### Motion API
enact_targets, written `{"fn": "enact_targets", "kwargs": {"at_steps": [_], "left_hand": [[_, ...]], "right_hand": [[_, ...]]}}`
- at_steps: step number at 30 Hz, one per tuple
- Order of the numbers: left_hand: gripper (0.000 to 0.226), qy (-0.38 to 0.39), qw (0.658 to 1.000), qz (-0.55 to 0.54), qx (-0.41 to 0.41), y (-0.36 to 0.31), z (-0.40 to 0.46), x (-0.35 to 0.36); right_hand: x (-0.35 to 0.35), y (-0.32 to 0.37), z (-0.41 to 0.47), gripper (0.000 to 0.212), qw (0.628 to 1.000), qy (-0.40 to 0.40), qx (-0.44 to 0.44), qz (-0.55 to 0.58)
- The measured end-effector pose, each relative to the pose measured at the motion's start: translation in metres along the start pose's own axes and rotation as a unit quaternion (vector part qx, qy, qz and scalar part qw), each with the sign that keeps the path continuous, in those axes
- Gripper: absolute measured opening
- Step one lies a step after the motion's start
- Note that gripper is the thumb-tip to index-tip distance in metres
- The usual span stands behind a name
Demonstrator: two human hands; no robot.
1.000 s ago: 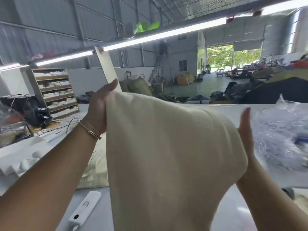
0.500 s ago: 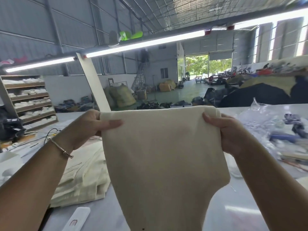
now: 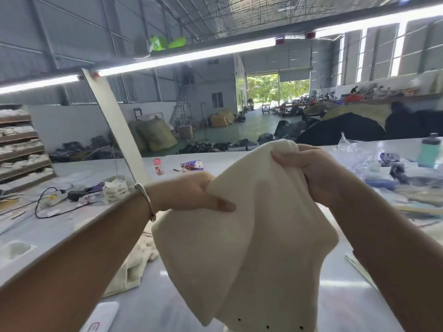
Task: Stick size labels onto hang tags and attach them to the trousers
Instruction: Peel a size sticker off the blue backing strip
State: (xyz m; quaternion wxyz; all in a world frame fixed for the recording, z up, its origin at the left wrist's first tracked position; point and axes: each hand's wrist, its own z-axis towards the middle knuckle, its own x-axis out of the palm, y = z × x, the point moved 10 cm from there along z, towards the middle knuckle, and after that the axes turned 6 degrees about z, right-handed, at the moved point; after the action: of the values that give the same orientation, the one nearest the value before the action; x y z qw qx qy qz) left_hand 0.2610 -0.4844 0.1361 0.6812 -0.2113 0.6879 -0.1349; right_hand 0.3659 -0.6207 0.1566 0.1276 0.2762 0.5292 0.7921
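Bright tube lights (image 3: pixel 182 57) glare overhead; daylight blows out my doorway (image 3: pixel 278 88) upper right. Edges bend, slightly soft, motion-blurred.

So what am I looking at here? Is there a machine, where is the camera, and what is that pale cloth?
No machine: these are a person's two bare hands, filmed by a wide-angle camera worn on the head, looking forward and down. The left hand and the right hand each have a grip on cream trousers, held up above a long white table. More cream cloth lies on the table under the left arm, with cables further left and clear plastic bags on the right. Behind is a large warehouse.
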Motion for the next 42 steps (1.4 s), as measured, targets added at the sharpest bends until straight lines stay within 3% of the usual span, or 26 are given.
{"fn": "enact_targets", "kwargs": {"at_steps": [3, 6, 7, 9, 10, 12, 15, 17, 20, 23, 25, 28, 30, 32, 35, 37, 40, 42], "left_hand": [[0.015, 0.088, 0.979, -0.185, -0.013, -0.013, 0.012, 0.019], [0.016, 0.06, 0.946, -0.319, -0.012, -0.033, 0.04, 0.027], [0.02, 0.055, 0.934, -0.354, -0.003, -0.042, 0.051, 0.033], [0.028, 0.041, 0.911, -0.411, 0.003, -0.054, 0.069, 0.047], [0.032, 0.032, 0.902, -0.432, -0.001, -0.059, 0.076, 0.052], [0.034, 0.016, 0.886, -0.464, 0.0, -0.071, 0.088, 0.059], [0.028, -0.02, 0.86, -0.509, 0.03, -0.098, 0.102, 0.06], [0.03, -0.038, 0.84, -0.539, 0.055, -0.115, 0.104, 0.059], [0.038, -0.056, 0.796, -0.594, 0.102, -0.123, 0.097, 0.05], [0.039, -0.091, 0.756, -0.635, 0.128, -0.095, 0.082, 0.041], [0.043, -0.114, 0.746, -0.647, 0.105, -0.056, 0.069, 0.044], [0.041, -0.157, 0.755, -0.636, 0.036, 0.027, 0.043, 0.063], [0.037, -0.164, 0.738, -0.653, -0.04, 0.093, 0.024, 0.098], [0.036, -0.166, 0.725, -0.653, -0.145, 0.165, 0.001, 0.152], [0.031, -0.122, 0.733, -0.567, -0.356, 0.265, -0.048, 0.245], [0.031, -0.101, 0.765, -0.45, -0.45, 0.321, -0.076, 0.277], [0.038, -0.057, 0.852, -0.217, -0.473, 0.368, -0.085, 0.274], [0.034, -0.05, 0.874, -0.174, -0.45, 0.378, -0.084, 0.271]], "right_hand": [[-0.03, 0.012, -0.013, 0.013, 0.999, -0.023, -0.011, -0.031], [-0.082, 0.015, -0.028, 0.017, 0.978, -0.136, -0.018, -0.156], [-0.106, 0.019, -0.036, 0.019, 0.941, -0.212, -0.038, -0.262], [-0.135, 0.03, -0.063, 0.021, 0.815, -0.362, -0.093, -0.444], [-0.135, 0.027, -0.075, 0.022, 0.78, -0.386, -0.116, -0.479], [-0.132, 0.006, -0.086, 0.02, 0.783, -0.364, -0.129, -0.488], [-0.134, -0.027, -0.095, 0.016, 0.841, -0.312, -0.098, -0.431], [-0.138, -0.022, -0.11, 0.022, 0.861, -0.313, -0.119, -0.383], [-0.137, 0.007, -0.133, 0.027, 0.852, -0.329, -0.196, -0.357], [-0.118, 0.017, -0.127, 0.032, 0.825, -0.294, -0.229, -0.424], [-0.103, 0.001, -0.112, 0.036, 0.811, -0.253, -0.224, -0.477], [-0.088, -0.065, -0.09, 0.039, 0.822, -0.185, -0.174, -0.51], [-0.088, -0.132, -0.082, 0.04, 0.82, -0.149, -0.109, -0.542], [-0.095, -0.219, -0.083, 0.042, 0.78, -0.093, 0.015, -0.619], [-0.108, -0.351, -0.122, 0.052, 0.703, 0.008, 0.238, -0.67], [-0.102, -0.394, -0.142, 0.057, 0.68, 0.035, 0.267, -0.682], [-0.096, -0.406, -0.142, 0.056, 0.673, 0.025, 0.245, -0.698], [-0.09, -0.406, -0.137, 0.053, 0.673, 0.026, 0.238, -0.7]]}}
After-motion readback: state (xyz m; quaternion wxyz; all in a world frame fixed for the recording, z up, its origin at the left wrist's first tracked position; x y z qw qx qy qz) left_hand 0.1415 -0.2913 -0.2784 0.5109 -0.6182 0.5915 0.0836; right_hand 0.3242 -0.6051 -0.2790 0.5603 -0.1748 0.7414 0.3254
